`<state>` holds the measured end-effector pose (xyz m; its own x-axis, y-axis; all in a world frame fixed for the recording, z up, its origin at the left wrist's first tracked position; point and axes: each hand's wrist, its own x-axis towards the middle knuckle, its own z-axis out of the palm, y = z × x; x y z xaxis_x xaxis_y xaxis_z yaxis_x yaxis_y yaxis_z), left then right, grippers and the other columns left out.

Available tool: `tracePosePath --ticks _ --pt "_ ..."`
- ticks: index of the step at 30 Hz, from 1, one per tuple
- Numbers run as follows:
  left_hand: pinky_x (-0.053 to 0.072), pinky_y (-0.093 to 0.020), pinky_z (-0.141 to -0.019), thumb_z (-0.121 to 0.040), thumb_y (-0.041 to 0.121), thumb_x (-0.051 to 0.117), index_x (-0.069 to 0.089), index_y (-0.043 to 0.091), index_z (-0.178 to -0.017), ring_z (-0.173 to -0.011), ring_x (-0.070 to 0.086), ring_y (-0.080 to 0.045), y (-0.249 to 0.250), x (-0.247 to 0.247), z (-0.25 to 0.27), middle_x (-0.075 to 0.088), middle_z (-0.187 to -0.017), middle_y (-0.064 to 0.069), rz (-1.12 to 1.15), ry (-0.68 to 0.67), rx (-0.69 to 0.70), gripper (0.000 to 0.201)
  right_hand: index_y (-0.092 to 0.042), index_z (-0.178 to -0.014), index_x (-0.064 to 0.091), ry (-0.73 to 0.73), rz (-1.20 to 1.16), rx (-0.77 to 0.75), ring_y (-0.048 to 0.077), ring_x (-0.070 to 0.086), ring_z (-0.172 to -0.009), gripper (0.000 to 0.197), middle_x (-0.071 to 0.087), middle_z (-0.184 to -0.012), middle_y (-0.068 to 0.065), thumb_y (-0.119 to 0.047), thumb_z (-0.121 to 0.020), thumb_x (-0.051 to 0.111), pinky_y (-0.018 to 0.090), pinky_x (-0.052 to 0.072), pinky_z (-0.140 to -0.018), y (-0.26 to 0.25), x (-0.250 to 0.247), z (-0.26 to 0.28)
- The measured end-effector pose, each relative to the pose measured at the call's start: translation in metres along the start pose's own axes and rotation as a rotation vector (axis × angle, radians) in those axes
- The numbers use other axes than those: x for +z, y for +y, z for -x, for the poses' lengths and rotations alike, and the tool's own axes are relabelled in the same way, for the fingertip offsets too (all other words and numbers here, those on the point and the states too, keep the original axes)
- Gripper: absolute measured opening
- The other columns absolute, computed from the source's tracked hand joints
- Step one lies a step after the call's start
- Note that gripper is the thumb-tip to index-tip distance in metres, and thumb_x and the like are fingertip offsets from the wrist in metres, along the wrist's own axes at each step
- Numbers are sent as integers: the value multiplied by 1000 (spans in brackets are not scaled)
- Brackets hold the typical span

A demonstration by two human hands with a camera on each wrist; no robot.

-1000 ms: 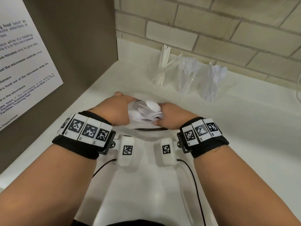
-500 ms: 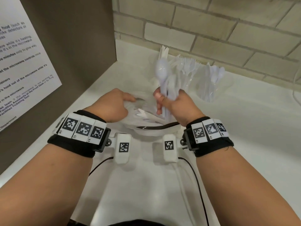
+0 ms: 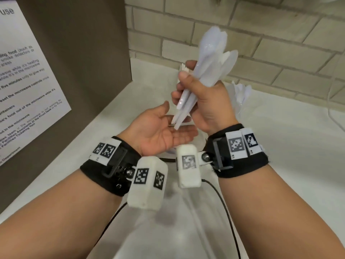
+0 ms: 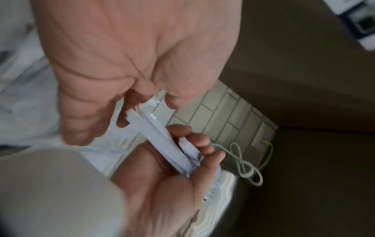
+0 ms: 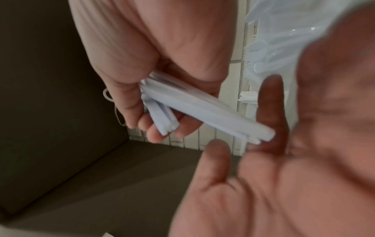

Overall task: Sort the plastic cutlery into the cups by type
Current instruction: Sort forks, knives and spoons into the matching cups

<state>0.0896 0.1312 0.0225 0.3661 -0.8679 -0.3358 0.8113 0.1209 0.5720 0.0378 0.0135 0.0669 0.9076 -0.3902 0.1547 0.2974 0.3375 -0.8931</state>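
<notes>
Head view shows the right hand [image 3: 207, 101] curled round a bundle of white plastic spoons [image 3: 209, 71] held up above the worktop [image 3: 280, 165], left hand [image 3: 158, 131] spread beneath; they look light, stiff and slippery, best gripped mid-handle

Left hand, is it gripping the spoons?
No, the left hand lies open, palm up, under the spoons that the right hand grips.

spoons [image 3: 209, 71] above left palm [image 3: 158, 131], cups [image 3: 240, 98] behind
</notes>
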Motion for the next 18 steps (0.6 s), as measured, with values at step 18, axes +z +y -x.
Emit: tracePosePath --ticks 18 --pt "50 -16 -79 -80 25 71 48 16 -130 -93 64 -1 5 6 8 63 -114 2 -679 62 477 56 1 -93 60 -116 574 19 19 61 -75 10 62 -78 7 3 -93 50 23 50 -62 31 4 18"
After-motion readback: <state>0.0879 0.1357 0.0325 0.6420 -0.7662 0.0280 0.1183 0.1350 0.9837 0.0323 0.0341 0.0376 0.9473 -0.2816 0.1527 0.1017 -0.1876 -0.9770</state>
